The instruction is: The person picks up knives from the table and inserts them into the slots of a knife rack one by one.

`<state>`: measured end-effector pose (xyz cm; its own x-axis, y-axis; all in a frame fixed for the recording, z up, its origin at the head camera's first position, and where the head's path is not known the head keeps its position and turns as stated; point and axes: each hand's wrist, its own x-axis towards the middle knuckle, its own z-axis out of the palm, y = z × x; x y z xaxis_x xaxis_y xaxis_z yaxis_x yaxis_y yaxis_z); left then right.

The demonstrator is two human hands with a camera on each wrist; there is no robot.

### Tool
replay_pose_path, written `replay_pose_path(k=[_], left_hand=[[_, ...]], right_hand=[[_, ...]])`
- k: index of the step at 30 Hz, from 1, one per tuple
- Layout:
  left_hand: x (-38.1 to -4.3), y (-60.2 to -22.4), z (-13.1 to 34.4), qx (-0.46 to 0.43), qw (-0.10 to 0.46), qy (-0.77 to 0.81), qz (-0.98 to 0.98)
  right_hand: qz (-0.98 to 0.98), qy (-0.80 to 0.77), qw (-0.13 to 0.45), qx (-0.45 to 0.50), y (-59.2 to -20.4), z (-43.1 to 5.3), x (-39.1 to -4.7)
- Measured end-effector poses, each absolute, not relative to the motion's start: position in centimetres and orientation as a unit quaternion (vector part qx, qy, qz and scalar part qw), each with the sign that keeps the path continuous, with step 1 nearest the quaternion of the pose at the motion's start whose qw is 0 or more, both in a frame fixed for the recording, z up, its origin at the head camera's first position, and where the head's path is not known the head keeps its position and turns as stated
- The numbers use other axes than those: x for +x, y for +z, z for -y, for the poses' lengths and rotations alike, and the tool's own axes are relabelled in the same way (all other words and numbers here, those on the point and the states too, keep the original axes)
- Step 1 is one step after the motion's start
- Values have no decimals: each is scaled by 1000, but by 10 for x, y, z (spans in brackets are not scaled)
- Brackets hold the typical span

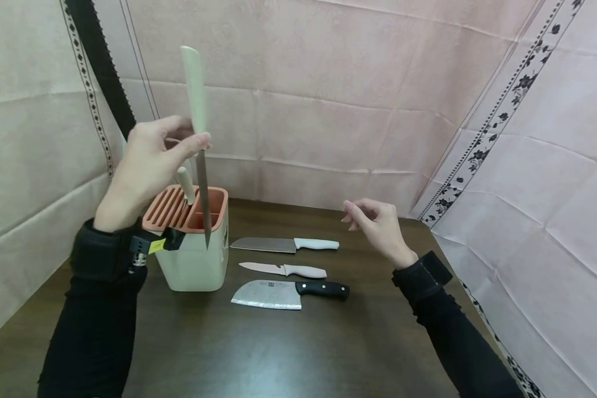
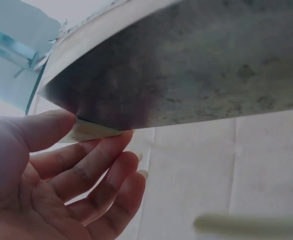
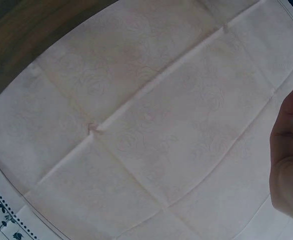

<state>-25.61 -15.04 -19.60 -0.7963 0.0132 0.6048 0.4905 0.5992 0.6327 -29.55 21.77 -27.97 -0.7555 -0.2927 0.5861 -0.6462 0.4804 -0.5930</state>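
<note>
My left hand (image 1: 151, 160) pinches a knife (image 1: 194, 88) with a pale green handle between thumb and fingertips. The handle points up and the blade hangs down, overlapping the front of a pale green knife block (image 1: 191, 268) with an orange slotted top. In the left wrist view the knife's broad, spotted blade (image 2: 201, 70) fills the upper part, with the fingers (image 2: 94, 167) at the handle end beside it. My right hand (image 1: 380, 226) hovers over the right side of the table, fingers loosely curled, holding nothing. Only part of the right hand (image 3: 289, 155) shows in the right wrist view.
A pale-handled utensil (image 1: 186, 185) stands in the block. Right of it lie a white-handled knife (image 1: 278, 245), a smaller white-handled knife (image 1: 288, 270) and a black-handled cleaver (image 1: 273, 294), blades to the left. Pale cloth (image 1: 303, 132) hangs around the brown table (image 1: 278, 354).
</note>
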Motion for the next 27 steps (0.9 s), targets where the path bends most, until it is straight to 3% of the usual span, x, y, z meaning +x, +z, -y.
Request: replay_pose_path(k=[13, 27], left_hand=[[-259, -190, 195, -116, 316, -428, 839], [-280, -196, 214, -94, 295, -395, 865]], right_hand=[[839, 432, 192, 269, -287, -221, -300], [839, 432, 191, 271, -293, -222, -301]])
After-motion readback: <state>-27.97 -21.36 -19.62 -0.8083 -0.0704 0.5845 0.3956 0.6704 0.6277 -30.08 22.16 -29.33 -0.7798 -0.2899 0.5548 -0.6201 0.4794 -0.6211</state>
